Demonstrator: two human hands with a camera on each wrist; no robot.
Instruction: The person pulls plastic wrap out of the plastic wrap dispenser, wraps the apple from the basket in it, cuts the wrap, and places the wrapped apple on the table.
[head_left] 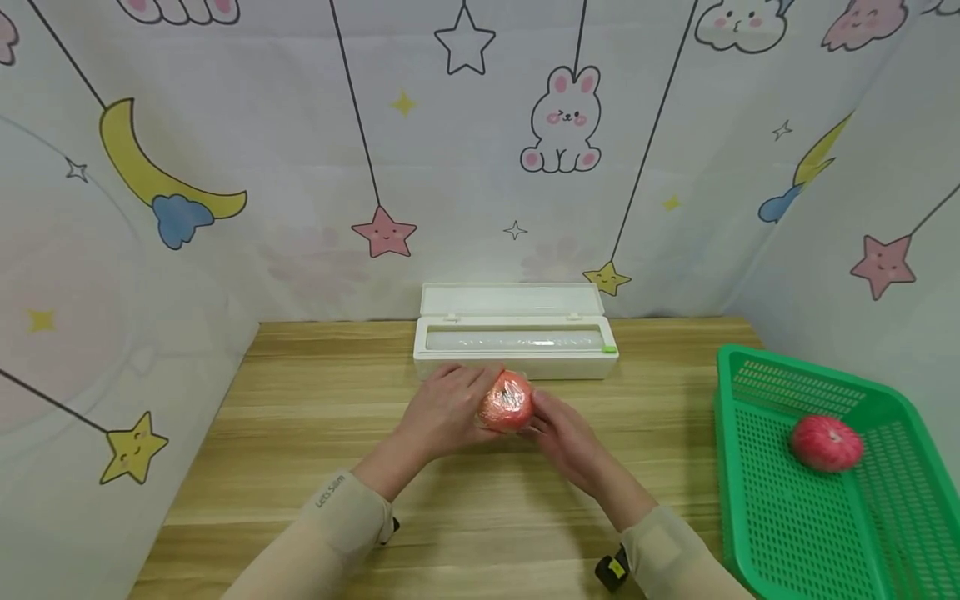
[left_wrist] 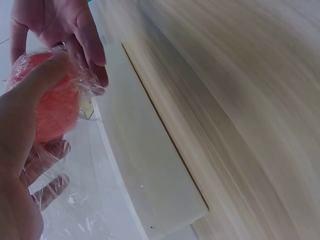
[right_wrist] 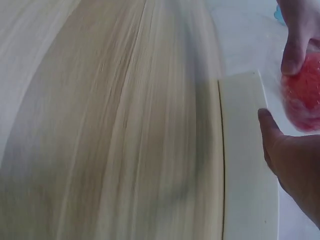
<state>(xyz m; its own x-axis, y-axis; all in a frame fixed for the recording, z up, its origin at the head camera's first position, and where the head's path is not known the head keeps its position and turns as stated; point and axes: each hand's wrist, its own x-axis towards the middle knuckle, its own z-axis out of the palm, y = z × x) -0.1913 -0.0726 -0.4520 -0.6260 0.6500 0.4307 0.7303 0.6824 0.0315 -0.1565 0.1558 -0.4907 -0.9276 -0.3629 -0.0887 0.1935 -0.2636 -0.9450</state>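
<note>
A round red fruit that looks like an apple (head_left: pixel 507 402) is covered in clear, shiny cling film (left_wrist: pixel 80 210). My left hand (head_left: pixel 450 408) grips it from the left, its thumb across the fruit in the left wrist view. At its other side is my right hand (head_left: pixel 573 446), with extended fingers (left_wrist: pixel 92 42) touching the loose film. In the right wrist view its thumb stands away from the apple. Crumpled film hangs below the fruit, around my left fingers. Just beyond both hands stands a white cling film box (head_left: pixel 517 367), lid raised, with a roll (head_left: pixel 517 340) inside.
On the right, a green plastic basket (head_left: pixel 726 467) holds another reddish, shiny round fruit (head_left: pixel 827 443). The wooden table (head_left: pixel 315 400) ends at a patterned cloth backdrop (head_left: pixel 465 150), which also rises along both sides.
</note>
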